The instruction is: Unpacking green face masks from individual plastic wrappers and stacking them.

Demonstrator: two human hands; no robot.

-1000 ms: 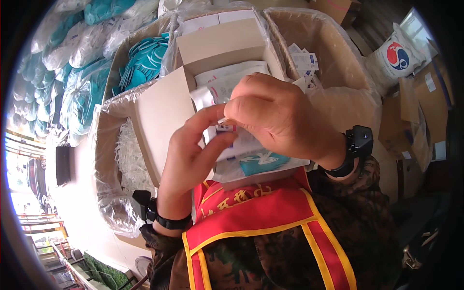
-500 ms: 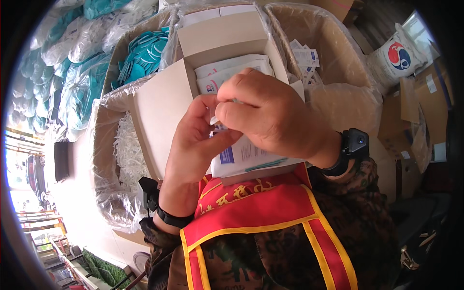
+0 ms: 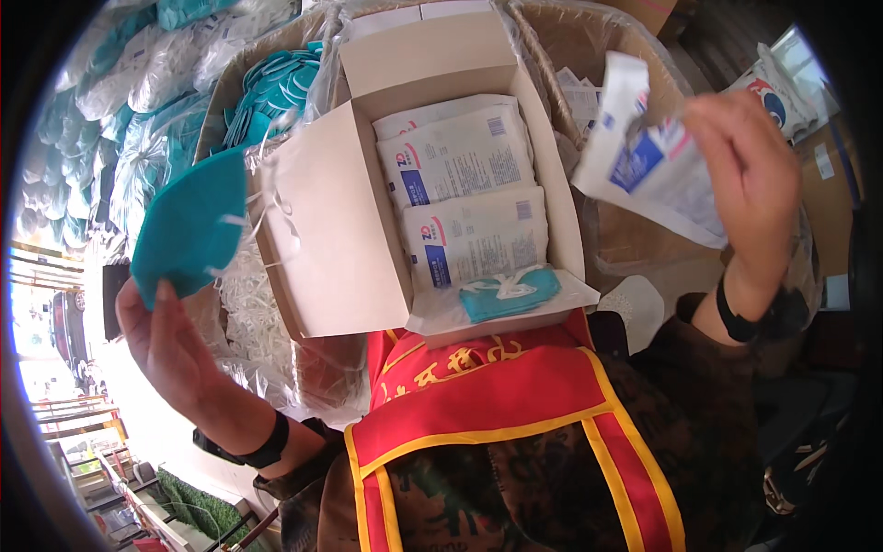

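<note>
My left hand (image 3: 170, 345) holds a teal folded face mask (image 3: 189, 225) out to the left, its white straps trailing. Raised at the right, my right hand (image 3: 750, 179) grips an opened white wrapper with blue print (image 3: 644, 156). Between the hands sits an open white cardboard box (image 3: 322, 230) holding flat white sealed packets (image 3: 460, 198). A teal mask with white straps (image 3: 509, 292) lies at the box's near edge, apart from both hands.
A bag-lined carton of teal masks (image 3: 276, 83) stands behind the box at the left, and a bag of white straps (image 3: 253, 313) below it. A brown carton with discarded wrappers (image 3: 589, 55) stands at the right. More bagged masks (image 3: 101, 110) lie far left.
Both hands were together over the box working on a packet. They have now pulled apart: the left went left with the teal mask, the right rose to the right with the emptied wrapper.
</note>
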